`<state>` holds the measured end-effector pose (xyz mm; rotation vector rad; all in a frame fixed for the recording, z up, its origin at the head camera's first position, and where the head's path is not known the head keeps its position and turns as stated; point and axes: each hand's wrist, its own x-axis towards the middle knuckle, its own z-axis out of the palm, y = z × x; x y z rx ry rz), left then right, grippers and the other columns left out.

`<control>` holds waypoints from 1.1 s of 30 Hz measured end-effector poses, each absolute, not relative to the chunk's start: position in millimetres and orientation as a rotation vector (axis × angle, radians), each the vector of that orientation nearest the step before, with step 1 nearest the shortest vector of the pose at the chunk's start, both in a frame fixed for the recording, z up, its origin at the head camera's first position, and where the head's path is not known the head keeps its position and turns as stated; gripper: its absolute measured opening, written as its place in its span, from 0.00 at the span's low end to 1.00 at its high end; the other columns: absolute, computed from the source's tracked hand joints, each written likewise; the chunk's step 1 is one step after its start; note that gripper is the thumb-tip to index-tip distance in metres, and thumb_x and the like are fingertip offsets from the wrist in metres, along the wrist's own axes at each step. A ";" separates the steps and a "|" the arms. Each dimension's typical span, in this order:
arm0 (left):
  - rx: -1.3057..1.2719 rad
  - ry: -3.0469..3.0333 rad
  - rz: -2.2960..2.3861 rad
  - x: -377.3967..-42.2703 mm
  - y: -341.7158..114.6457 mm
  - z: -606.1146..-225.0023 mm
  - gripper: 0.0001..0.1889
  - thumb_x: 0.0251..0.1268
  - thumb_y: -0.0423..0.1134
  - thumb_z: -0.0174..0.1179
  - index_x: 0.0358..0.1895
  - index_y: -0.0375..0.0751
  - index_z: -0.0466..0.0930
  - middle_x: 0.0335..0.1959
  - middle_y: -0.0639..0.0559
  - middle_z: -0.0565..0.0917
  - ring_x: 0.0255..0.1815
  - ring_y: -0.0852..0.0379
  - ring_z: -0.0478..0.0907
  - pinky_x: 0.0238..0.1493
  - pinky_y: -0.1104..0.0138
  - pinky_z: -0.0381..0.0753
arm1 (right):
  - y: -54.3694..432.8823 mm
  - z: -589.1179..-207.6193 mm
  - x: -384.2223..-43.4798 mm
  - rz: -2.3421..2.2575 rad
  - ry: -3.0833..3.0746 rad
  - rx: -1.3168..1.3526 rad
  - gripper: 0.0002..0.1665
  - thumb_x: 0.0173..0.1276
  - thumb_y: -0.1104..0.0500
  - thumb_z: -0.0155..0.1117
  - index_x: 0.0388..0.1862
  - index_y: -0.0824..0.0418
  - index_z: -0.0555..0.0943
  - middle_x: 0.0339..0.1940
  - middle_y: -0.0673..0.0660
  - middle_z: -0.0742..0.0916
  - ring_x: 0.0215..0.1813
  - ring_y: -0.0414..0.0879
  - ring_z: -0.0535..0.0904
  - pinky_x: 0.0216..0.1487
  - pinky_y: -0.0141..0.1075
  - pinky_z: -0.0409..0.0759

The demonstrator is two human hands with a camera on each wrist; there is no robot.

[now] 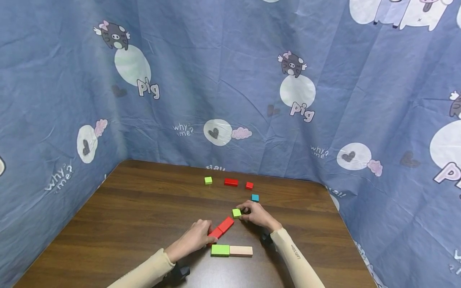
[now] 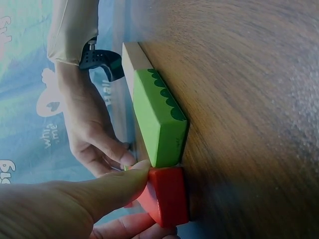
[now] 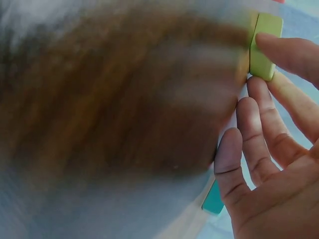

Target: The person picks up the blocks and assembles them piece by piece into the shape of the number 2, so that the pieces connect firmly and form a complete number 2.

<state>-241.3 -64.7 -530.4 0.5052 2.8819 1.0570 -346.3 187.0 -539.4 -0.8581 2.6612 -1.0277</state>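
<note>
My left hand point(image 1: 193, 237) grips the near one of two red blocks point(image 1: 215, 233), thumb on one side and fingers on the other. End to end with it, the second red block point(image 1: 226, 225) continues the slanting row. At that row's far end my right hand point(image 1: 257, 215) pinches a small yellow-green block point(image 1: 236, 213) between thumb and index finger; the other fingers extend beside it in the right wrist view. Close in front of the left hand lies a green block point(image 2: 149, 117) with a dark scalloped edge, its end against a pale wooden block point(image 1: 241, 251).
Just beyond the right hand is a blue block point(image 1: 255, 197). Farther back on the brown table point(image 1: 144, 208) stand a yellow-green block point(image 1: 208, 181), a longer red block point(image 1: 231, 182) and a small red block point(image 1: 249, 185). A blue printed curtain point(image 1: 237, 88) hangs behind.
</note>
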 end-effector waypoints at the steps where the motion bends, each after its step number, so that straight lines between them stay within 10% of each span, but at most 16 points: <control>1: 0.505 2.881 1.060 -241.3 -64.6 -530.0 0.15 0.47 0.37 0.73 0.24 0.37 0.74 0.16 0.58 0.68 0.17 0.63 0.63 0.17 0.72 0.60 | 186.5 -538.9 -345.7 -1.030 2.662 -0.859 0.19 0.60 0.61 0.70 0.51 0.60 0.83 0.44 0.55 0.83 0.44 0.47 0.78 0.41 0.31 0.75; 33: 0.492 2.875 1.055 -241.7 -64.1 -530.2 0.15 0.47 0.38 0.73 0.24 0.37 0.74 0.17 0.57 0.69 0.17 0.63 0.64 0.17 0.72 0.61 | 184.6 -539.0 -342.6 -1.037 2.635 -0.804 0.17 0.57 0.53 0.73 0.44 0.55 0.84 0.39 0.53 0.85 0.36 0.37 0.77 0.35 0.30 0.75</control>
